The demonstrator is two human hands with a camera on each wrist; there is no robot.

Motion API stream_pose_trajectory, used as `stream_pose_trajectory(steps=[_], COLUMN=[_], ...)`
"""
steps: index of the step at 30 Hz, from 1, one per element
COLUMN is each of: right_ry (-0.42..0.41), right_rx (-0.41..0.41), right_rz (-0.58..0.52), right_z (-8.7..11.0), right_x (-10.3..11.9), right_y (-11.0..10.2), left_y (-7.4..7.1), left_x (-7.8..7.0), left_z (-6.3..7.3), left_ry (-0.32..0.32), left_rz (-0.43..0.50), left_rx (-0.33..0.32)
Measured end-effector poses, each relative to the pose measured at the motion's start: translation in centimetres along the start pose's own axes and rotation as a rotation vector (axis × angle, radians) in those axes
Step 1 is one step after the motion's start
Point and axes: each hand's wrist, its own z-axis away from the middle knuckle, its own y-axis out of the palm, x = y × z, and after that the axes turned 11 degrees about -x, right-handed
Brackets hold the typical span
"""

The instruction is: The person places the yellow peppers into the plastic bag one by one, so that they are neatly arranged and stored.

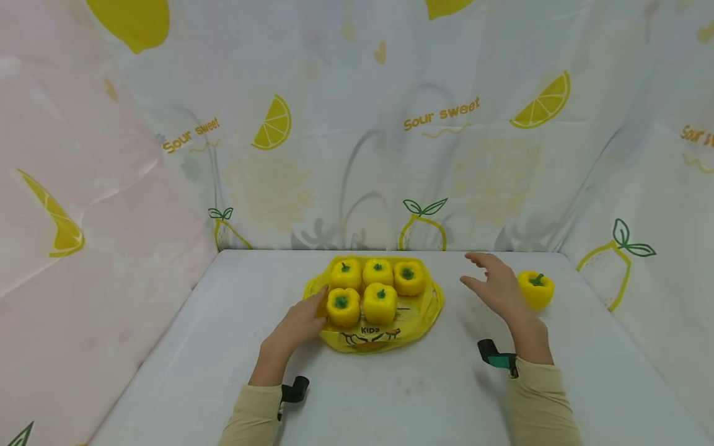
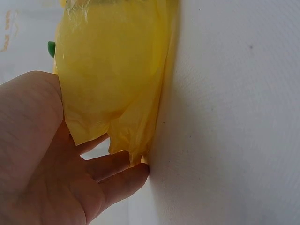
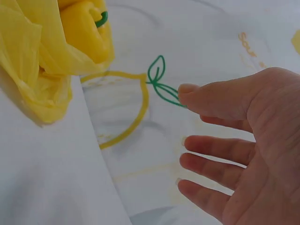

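Several yellow bell peppers (image 1: 380, 304) with green stems sit in two rows on a flattened yellow plastic bag (image 1: 413, 319), which has printing at its front. My left hand (image 1: 298, 323) is at the left edge of the bag, beside the front left pepper. In the left wrist view its loosely bent fingers touch the crumpled plastic (image 2: 112, 79), and the bag hides part of them. My right hand (image 1: 498, 290) hovers right of the bag, fingers spread and holding nothing. Close to its right, a single yellow bell pepper (image 1: 536, 290) stands on the table.
The white table (image 1: 401, 396) ends at the back against a hanging cloth (image 1: 334, 173) printed with lemons. Similar cloth hangs at the left and right sides. A small dark camera is strapped to each wrist.
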Motion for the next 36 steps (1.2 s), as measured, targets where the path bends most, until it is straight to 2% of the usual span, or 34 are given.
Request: stream_pose_trajectory(steps=[12, 15, 22, 29, 36], right_ry=[0.072, 0.113, 0.255, 0.298, 0.318], right_rx=[-0.106, -0.136, -0.116, -0.073, -0.030], right_rz=[0.046, 0.058, 0.090, 0.098, 0.035], right_z=[0.7, 1.0, 1.7, 2.1, 2.4], right_x=[-3.5, -4.4, -6.7, -8.4, -9.8], right_y=[-3.2, -3.9, -5.1, -5.1, -4.3], left_y=[0.1, 0.1, 0.0, -0.1, 0.1], left_x=[0.1, 0.1, 0.0, -0.2, 0.1], left_z=[-0.1, -0.1, -0.1, 0.0, 0.0], left_ry=[0.006, 0.004, 0.008, 0.002, -0.002], left_rz=[0.007, 0.007, -0.002, -0.004, 0.003], left_rx=[-0.001, -0.001, 0.000, -0.001, 0.003])
